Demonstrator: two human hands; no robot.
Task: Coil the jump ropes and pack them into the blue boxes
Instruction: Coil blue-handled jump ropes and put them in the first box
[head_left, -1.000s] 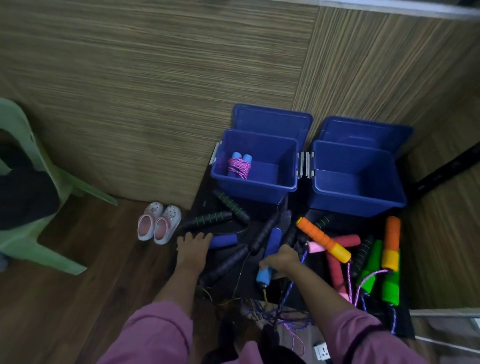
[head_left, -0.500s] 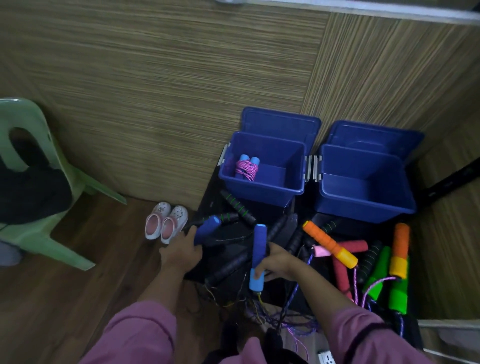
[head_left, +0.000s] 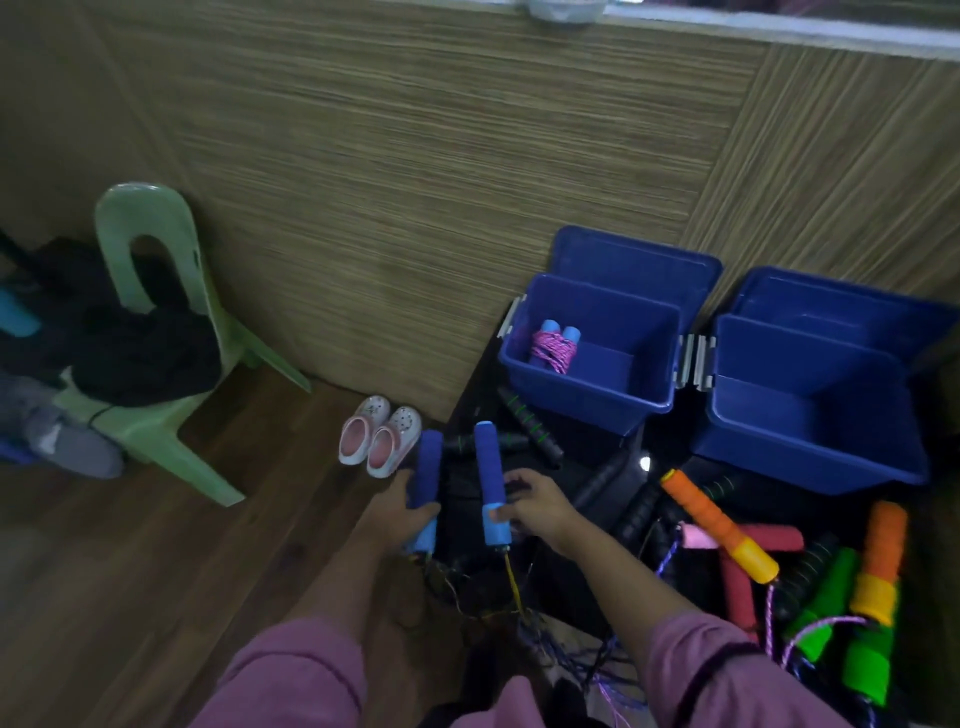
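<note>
- Sleeves (head_left: 291, 670), pink, are seen nearest at the bottom edge; both forearms reach fwd from them.
- Tangled cords (head_left: 524, 618) (yellow, purple, dark) are bunched on the floor btwn the arms.
- Left hand (head_left: 402, 512): fingers are curled round a blue handle (head_left: 427, 478), held roughly upright, light-blue cap at the bottom.
- Right hand (head_left: 535, 504): a second blue handle (head_left: 490, 480) is pinched low down, w/ a yellow cord (head_left: 513, 582) hanging from its cap; the two handles are held side by side, apart.
- Loose handles are piled to the right on a dark mat (head_left: 467, 415): black ones (head_left: 636, 512), an orange-yellow one (head_left: 719, 525), pink ones (head_left: 769, 538), green-orange ones (head_left: 872, 597).
- Small pink-white shoes (head_left: 379, 441) are set on the wood floor just left of the mat.
- Further back, two blue boxes are stood side by side, lids open vs. the wall: the left box (head_left: 592, 400) holds a coiled pink rope w/ light-blue handles (head_left: 555, 347); nothing is seen inside the right box (head_left: 810, 441).
- Green chair (head_left: 156, 332) w/ dark clothes is seen far left.
</note>
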